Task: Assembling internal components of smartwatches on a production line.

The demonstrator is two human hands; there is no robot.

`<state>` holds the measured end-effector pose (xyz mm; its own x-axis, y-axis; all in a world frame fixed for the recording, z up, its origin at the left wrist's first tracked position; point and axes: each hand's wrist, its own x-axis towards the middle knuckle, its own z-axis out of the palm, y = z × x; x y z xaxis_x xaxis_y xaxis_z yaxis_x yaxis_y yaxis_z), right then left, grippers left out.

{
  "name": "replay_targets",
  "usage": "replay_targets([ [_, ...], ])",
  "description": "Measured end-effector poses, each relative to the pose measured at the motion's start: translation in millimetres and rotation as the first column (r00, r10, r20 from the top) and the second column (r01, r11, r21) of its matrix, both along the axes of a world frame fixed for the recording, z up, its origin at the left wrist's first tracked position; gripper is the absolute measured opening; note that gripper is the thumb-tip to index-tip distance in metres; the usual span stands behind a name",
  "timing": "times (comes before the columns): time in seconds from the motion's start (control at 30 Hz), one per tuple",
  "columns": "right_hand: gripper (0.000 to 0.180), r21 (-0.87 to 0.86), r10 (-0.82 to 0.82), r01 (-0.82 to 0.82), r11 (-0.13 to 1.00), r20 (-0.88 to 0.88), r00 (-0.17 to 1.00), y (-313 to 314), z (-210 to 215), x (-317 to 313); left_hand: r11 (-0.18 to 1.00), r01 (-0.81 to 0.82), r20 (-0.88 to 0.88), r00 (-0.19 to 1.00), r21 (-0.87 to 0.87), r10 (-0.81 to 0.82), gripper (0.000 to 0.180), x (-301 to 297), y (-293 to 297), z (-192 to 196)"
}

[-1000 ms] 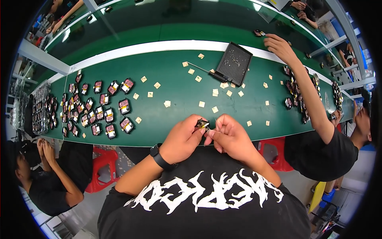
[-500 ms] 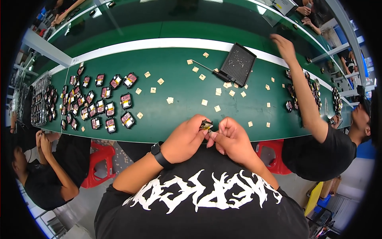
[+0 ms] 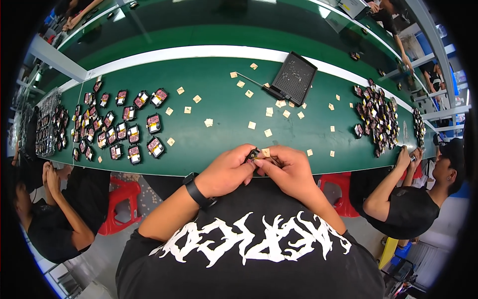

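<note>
Close to the table's near edge, my left hand (image 3: pixel 226 170) is closed around a small black electronic module (image 3: pixel 252 155), mostly hidden by the fingers. My right hand (image 3: pixel 290 172) meets it there, thumb and index pinched at the module's side. A small pale square piece (image 3: pixel 266 152) shows against the right fingertips; whether they grip it or it merely sits there is unclear. What lies inside the right pinch is hidden. To the left, several similar modules (image 3: pixel 154 123) with reddish boards, white blocks and yellow strips lie on the green table (image 3: pixel 219 94).
Several pale squares (image 3: pixel 252 125) are scattered beyond my hands. A black tray (image 3: pixel 297 74) with a thin metal rod stands toward the far edge. Piled modules (image 3: pixel 376 119) lie at right, near a seated person (image 3: pixel 408 199). Another person (image 3: pixel 59 214) sits at left. Red stools flank me.
A pale square now shows at my right fingertips, and my right hand has closed in on the module. The person at right has drawn an outstretched arm back toward the table edge.
</note>
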<state>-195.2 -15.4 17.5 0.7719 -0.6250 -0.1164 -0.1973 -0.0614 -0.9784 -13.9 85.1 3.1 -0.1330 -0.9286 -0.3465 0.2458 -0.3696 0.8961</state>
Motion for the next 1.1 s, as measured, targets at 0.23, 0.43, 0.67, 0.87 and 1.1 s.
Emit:
replay_targets([
  [0.23, 0.014, 0.073, -0.077, 0.073, 0.995, 0.057, 0.995, 3, 2, -4, 0.999, -0.028, -0.216, 0.976, -0.040, 0.018, 0.026, 5, -2, -5],
  [0.43, 0.016, -0.101, -0.085, 0.089, 0.991, 0.036, 0.996, -1, 0, -4, 0.998, -0.036, -0.109, 0.993, -0.041, 0.032, 0.034, 1, 0, -2],
  [0.67, 0.023, 0.313, -0.177, 0.159, 0.936, 0.030, 0.984, 4, 1, -2, 0.995, -0.075, -0.059, 0.996, -0.059, 0.071, 0.037, -3, 2, 1],
  [0.87, 0.024, 0.313, -0.024, 0.019, 0.950, 0.012, 1.000, -3, 15, 0, 0.991, -0.117, -0.060, 0.992, -0.062, 0.113, 0.037, -3, 3, 1],
  [1.1, 0.019, -0.016, -0.047, 0.046, 0.999, -0.053, 0.997, 0, 0, -3, 0.979, -0.173, -0.070, 0.984, -0.110, 0.166, 0.032, -6, 6, -4],
])
